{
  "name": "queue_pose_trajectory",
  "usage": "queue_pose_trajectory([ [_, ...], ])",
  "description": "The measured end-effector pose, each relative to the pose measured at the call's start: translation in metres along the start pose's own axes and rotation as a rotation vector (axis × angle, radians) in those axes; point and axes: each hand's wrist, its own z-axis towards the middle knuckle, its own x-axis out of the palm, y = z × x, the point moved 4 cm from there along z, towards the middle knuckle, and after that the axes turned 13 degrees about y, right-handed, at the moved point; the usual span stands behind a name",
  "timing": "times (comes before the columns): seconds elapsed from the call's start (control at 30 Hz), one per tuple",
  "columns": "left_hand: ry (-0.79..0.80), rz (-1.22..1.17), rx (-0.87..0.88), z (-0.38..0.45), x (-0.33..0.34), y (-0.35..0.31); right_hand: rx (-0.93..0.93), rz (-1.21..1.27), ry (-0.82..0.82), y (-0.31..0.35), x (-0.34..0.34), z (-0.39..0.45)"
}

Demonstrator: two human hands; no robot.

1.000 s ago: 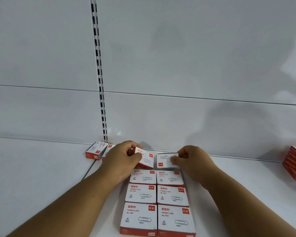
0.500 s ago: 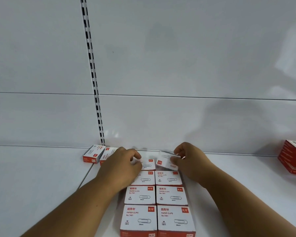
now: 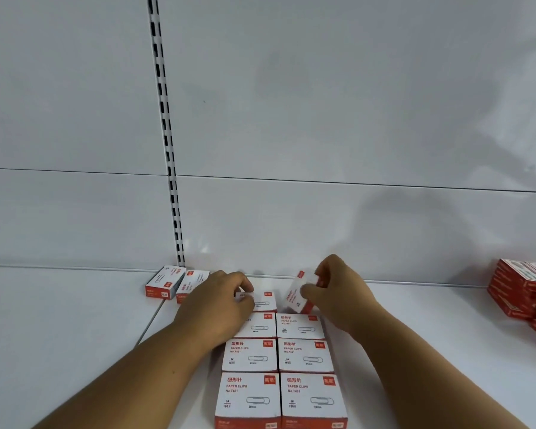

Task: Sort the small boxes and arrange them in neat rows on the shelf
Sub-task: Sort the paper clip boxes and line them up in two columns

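Small white-and-red paper clip boxes lie flat in two columns on the white shelf (image 3: 75, 329); the nearest pair (image 3: 279, 397) is at the bottom edge. My left hand (image 3: 217, 305) rests on the farthest box of the left column (image 3: 265, 300), fingertips curled on its left end. My right hand (image 3: 334, 292) pinches another box (image 3: 297, 292), lifted and tilted on end above the far end of the right column. Two loose boxes (image 3: 174, 283) lie skewed to the left, by the back wall.
A stack of red boxes (image 3: 526, 295) stands at the right edge of the shelf. A slotted black upright (image 3: 167, 150) runs up the white back panel. A seam in the shelf surface (image 3: 150, 320) runs left of the columns.
My left hand has set its box down flat at the far end of the left column. My right hand has lifted its box off the shelf and tipped it upright.
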Motion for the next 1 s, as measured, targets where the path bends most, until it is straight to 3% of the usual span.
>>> queue_pose_trajectory([
  [0.1,0.007,0.013,0.012,0.001,0.000,-0.001,0.029,-0.182,-0.096,0.001,-0.003,-0.001],
  [0.3,0.007,0.006,0.016,0.001,0.000,-0.001,0.070,-0.557,0.031,0.002,0.007,0.000],
  [0.53,-0.056,0.048,0.053,-0.007,-0.019,-0.005,-0.157,-0.489,-0.027,0.023,0.004,-0.006],
  [0.77,-0.043,0.149,0.080,-0.003,-0.070,0.042,-0.311,-0.548,0.068,0.079,0.036,-0.011],
  [0.9,-0.194,0.149,0.064,0.001,-0.074,0.087,-0.316,-0.557,0.140,0.106,0.065,-0.003],
  [1.0,-0.079,0.190,-0.051,0.007,-0.067,0.111,-0.282,-0.640,0.208,0.121,0.090,0.013],
])
